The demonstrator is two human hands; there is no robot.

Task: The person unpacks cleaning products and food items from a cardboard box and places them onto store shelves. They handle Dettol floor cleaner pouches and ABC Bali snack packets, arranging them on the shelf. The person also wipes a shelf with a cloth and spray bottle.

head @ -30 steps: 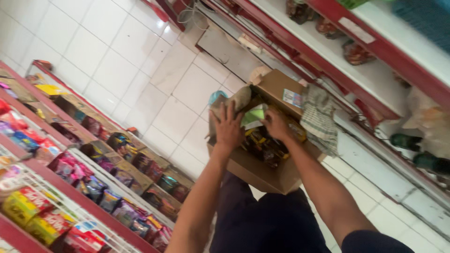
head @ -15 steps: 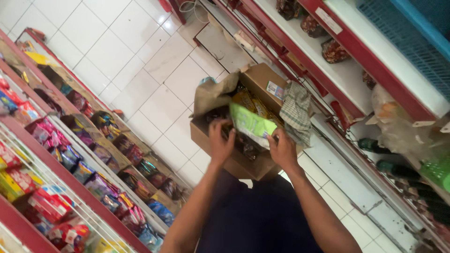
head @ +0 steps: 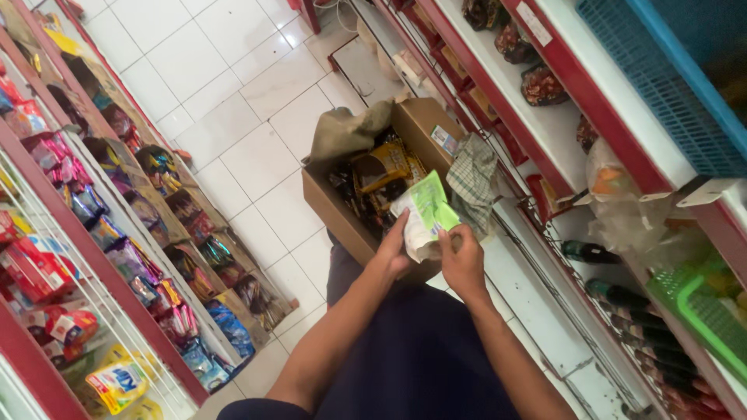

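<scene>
A flat green-and-white packet [head: 425, 216] is sitting at centre above an open brown carton [head: 350, 227] holding dark and gold packs [head: 381, 173]. Bright sachets [head: 117, 257] are lining the left racks; a yellow pouch [head: 118, 384] is lying near left.

Even, fairly bright indoor light, soft shadows only; white floor tiles [head: 233, 85] slightly washed out, faint glare on snack packets [head: 117, 381] lower left; tilted view, mild blur, edges softer
</scene>
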